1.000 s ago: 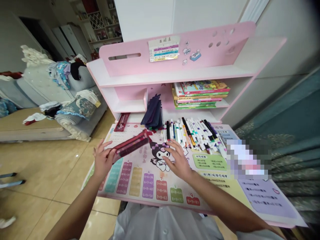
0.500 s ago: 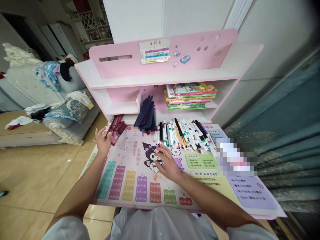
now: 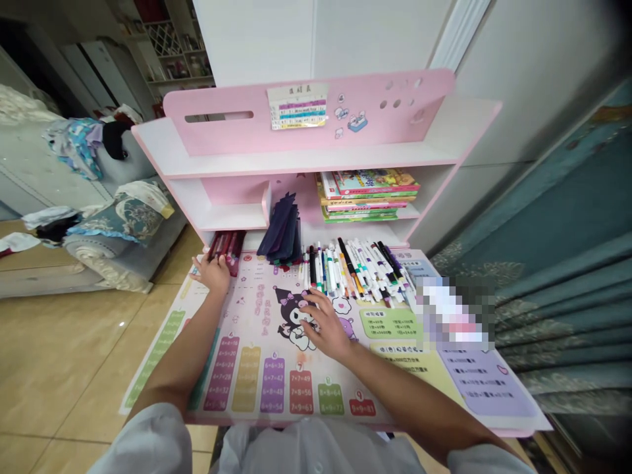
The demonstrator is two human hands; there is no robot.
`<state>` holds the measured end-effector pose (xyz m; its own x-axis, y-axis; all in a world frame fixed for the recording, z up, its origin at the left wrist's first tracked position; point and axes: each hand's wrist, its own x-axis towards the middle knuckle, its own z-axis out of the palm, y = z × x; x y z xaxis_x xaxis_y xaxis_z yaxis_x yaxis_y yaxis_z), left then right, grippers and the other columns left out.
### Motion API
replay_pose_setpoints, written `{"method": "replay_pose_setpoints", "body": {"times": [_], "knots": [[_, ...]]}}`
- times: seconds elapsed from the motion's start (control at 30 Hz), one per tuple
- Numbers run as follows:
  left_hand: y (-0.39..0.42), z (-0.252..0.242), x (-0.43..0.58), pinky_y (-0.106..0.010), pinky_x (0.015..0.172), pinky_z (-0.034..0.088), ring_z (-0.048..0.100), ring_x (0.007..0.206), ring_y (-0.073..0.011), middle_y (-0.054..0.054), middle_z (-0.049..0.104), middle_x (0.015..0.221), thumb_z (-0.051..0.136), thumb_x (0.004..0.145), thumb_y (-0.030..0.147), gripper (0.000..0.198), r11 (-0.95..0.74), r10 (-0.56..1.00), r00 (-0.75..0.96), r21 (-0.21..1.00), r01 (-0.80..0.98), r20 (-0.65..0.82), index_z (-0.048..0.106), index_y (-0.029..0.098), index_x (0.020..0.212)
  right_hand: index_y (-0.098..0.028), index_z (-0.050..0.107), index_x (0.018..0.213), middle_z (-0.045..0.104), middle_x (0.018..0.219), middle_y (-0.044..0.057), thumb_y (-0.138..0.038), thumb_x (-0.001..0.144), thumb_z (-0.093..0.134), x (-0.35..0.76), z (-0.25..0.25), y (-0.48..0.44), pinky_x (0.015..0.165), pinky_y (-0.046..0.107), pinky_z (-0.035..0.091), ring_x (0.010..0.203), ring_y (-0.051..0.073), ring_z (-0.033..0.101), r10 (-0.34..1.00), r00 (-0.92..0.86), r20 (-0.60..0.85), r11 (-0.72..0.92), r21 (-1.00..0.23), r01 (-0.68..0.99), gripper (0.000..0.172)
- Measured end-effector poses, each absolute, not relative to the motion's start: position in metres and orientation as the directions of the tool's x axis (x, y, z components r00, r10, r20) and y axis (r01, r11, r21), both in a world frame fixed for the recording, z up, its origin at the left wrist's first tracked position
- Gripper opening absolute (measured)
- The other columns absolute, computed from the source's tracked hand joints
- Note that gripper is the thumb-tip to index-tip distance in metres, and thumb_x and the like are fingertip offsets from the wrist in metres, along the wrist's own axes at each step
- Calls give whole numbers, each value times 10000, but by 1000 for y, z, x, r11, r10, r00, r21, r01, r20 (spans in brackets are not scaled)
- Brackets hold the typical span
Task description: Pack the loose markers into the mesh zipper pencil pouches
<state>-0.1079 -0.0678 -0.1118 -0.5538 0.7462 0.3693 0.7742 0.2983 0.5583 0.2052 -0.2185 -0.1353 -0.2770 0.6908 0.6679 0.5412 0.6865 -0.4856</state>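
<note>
My left hand (image 3: pixel 213 273) is at the left back of the desk, its fingers apart and touching the near edge of a dark red stack of flat strips (image 3: pixel 234 253). The strips lie partly inside the lower left shelf opening; what kind they are I cannot make out. My right hand (image 3: pixel 326 326) holds nothing, and its fingers are spread over the cartoon figure on the printed desk mat (image 3: pixel 247 303). Behind it lies a wide pile of marker pens (image 3: pixel 355 266). A fanned stack of dark blue strips (image 3: pixel 284 230) leans between the pens and the red stack.
A pink and white shelf unit (image 3: pixel 212 168) stands along the desk's back edge. Several books (image 3: pixel 368 194) are stacked in its right part. A blurred patch (image 3: pixel 454 313) covers something at the right. A sofa with clothes (image 3: pixel 113 178) is to the left, a curtain (image 3: pixel 563 276) to the right.
My left hand has moved the dark red strips back against the shelf, where they now lie straighter, and its grip has loosened. My right hand has stayed over the mat. The view has shifted slightly.
</note>
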Motion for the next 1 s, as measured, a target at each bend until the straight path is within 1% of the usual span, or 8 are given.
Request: {"method": "replay_pose_setpoints", "body": {"times": [0.1, 0.3, 0.4, 0.47, 0.57, 0.67, 0.87, 1.0], "knots": [[-68, -116, -108, -704, 1184, 22, 155, 1524, -389, -184, 494, 1482, 471, 939, 397, 342, 306, 744, -529, 495, 813, 408, 724, 171, 974, -243, 598, 1060, 617, 1206, 126, -186, 910, 565, 205, -136, -218, 1017, 565, 531, 1327, 319, 499, 678, -270, 683, 699, -486, 525, 163], [-73, -111, -103, -738, 1164, 76, 154, 1519, -420, -233, 440, 1510, 536, 894, 355, 314, 345, 734, -533, 445, 826, 421, 690, 134, 1055, -250, 607, 1047, 616, 1206, 127, -199, 917, 559, 204, -137, -219, 1018, 580, 526, 1322, 325, 502, 682, -274, 678, 695, -484, 532, 148], [-77, -97, -92, -731, 1169, 84, 129, 1528, -412, -222, 392, 1550, 554, 884, 338, 352, 328, 715, -529, 449, 831, 457, 662, 129, 1146, -244, 610, 1054, 618, 1203, 130, -195, 913, 559, 205, -138, -218, 1020, 583, 522, 1330, 325, 489, 683, -266, 680, 694, -491, 526, 157], [-77, -84, -79, -716, 1180, 82, 142, 1530, -395, -177, 407, 1556, 514, 922, 368, 342, 252, 747, -455, 426, 869, 485, 685, 160, 1132, -247, 608, 1058, 615, 1205, 127, -194, 910, 559, 205, -138, -217, 1011, 589, 526, 1321, 327, 499, 678, -267, 685, 699, -487, 523, 164], [-66, -64, -57, -732, 1174, 72, 236, 1501, -399, -119, 535, 1472, 448, 962, 470, 404, 120, 887, -281, 406, 906, 367, 749, 203, 923, -258, 605, 1057, 611, 1205, 122, -195, 913, 553, 204, -138, -218, 1008, 598, 526, 1311, 331, 514, 676, -273, 684, 700, -481, 527, 165], [-50, -53, -38, -755, 1157, 64, 257, 1484, -424, -106, 576, 1434, 413, 957, 576, 523, 80, 961, -187, 441, 894, 205, 744, 205, 794, -254, 599, 1045, 609, 1200, 123, -183, 910, 562, 204, -135, -220, 1015, 582, 528, 1321, 327, 505, 661, -279, 697, 713, -467, 523, 158], [-35, -60, -23, -724, 1162, 126, 376, 1419, -422, -153, 682, 1264, 565, 886, 565, 418, 136, 962, -232, 486, 864, 145, 730, 195, 781, -243, 604, 1052, 599, 1216, 124, -173, 891, 565, 210, -132, -219, 1024, 570, 519, 1346, 322, 481, 664, -270, 697, 709, -471, 525, 180], [-37, -61, -21, -734, 1129, 195, 480, 1334, -421, -190, 697, 1195, 567, 905, 494, 365, 160, 947, -280, 521, 838, 158, 715, 166, 846, -239, 610, 1053, 599, 1217, 128, -168, 892, 565, 213, -132, -216, 1043, 572, 500, 1364, 322, 462, 667, -259, 699, 704, -477, 526, 182]]}}
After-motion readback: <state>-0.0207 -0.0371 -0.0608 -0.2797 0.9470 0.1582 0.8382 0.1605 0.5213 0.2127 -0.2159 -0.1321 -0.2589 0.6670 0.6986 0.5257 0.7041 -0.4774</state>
